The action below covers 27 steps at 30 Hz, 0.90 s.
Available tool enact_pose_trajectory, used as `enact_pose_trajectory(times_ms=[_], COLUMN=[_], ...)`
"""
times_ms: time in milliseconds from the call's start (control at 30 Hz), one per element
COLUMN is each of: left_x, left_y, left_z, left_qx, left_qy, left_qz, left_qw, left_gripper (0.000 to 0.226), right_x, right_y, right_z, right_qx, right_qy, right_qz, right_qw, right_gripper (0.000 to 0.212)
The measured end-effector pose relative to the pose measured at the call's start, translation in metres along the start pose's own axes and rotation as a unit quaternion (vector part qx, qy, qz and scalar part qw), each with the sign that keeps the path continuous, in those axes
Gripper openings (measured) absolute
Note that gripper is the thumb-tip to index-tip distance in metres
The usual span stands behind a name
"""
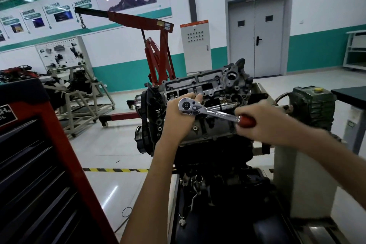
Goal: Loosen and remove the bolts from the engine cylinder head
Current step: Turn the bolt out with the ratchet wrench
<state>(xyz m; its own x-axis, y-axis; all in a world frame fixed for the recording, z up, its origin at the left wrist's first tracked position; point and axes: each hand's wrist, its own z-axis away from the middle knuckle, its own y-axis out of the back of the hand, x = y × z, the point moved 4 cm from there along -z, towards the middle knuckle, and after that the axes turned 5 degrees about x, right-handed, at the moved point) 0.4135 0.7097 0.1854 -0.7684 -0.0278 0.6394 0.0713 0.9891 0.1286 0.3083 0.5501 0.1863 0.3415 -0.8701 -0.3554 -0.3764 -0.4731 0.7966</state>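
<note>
Hands are both clamping the ratchet [210, 112]: L hand [177, 119] is cupping its head, prob. steadying it on cyl head [198, 83]; R hand [255, 123] is gripping handle for leverage.

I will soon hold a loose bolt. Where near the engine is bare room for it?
Bare: table corner right of the gearbox; floor between cabinet and engine. Crowded: the head, under left hand, right hand, ratchet.

Open floor [111, 148] lay between the red tool cabinet [59, 144] and the cylinder head [208, 87] — room to reach in from the left. The left hand [178, 121], ratchet [210, 112] and right hand [257, 123] spanned its near side; the gearbox [313, 109] crowded its right end — the red crane [158, 61] stood behind.
</note>
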Motion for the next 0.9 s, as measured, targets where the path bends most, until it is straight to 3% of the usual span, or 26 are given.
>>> enact_pose_trajectory(times_ms=[100,233,367,533,633,700,800,900], left_x=[-0.001,-0.004,0.0,0.0,0.008,0.009,0.004,0.004], left_y=[-0.003,-0.007,-0.014,-0.001,-0.006,-0.011,-0.014,-0.019], left_z=[0.008,0.018,0.014,0.009,0.003,0.006,0.013,0.015], left_qx=[0.026,0.094,0.076,-0.01,-0.062,-0.042,0.059,0.111], left_qy=[0.008,0.019,0.04,-0.015,-0.04,-0.03,0.032,0.056], left_qz=[0.023,0.091,0.132,0.017,-0.032,-0.017,0.053,0.115], left_qw=[0.999,0.991,0.988,1.0,0.997,0.999,0.996,0.986], left_gripper=[0.048,0.045,0.052,0.045,0.046,0.047,0.043,0.041], right_x=[0.0,-0.025,-0.048,-0.012,0.004,0.008,-0.002,-0.032], right_y=[0.0,-0.075,-0.121,-0.045,0.01,0.016,-0.028,-0.087], right_z=[0.001,0.037,0.04,0.016,-0.007,-0.009,0.016,0.041], right_qx=[0.031,0.117,0.133,0.035,0.021,0.034,0.067,0.097], right_qy=[0.003,-0.059,-0.115,-0.048,-0.004,-0.011,-0.059,-0.114], right_qz=[0.055,-0.13,-0.262,-0.054,0.118,0.141,0.039,-0.171], right_qw=[0.998,0.983,0.949,0.997,0.993,0.989,0.995,0.974], right_gripper=[0.029,0.032,0.03,0.028,0.027,0.028,0.027,0.03])
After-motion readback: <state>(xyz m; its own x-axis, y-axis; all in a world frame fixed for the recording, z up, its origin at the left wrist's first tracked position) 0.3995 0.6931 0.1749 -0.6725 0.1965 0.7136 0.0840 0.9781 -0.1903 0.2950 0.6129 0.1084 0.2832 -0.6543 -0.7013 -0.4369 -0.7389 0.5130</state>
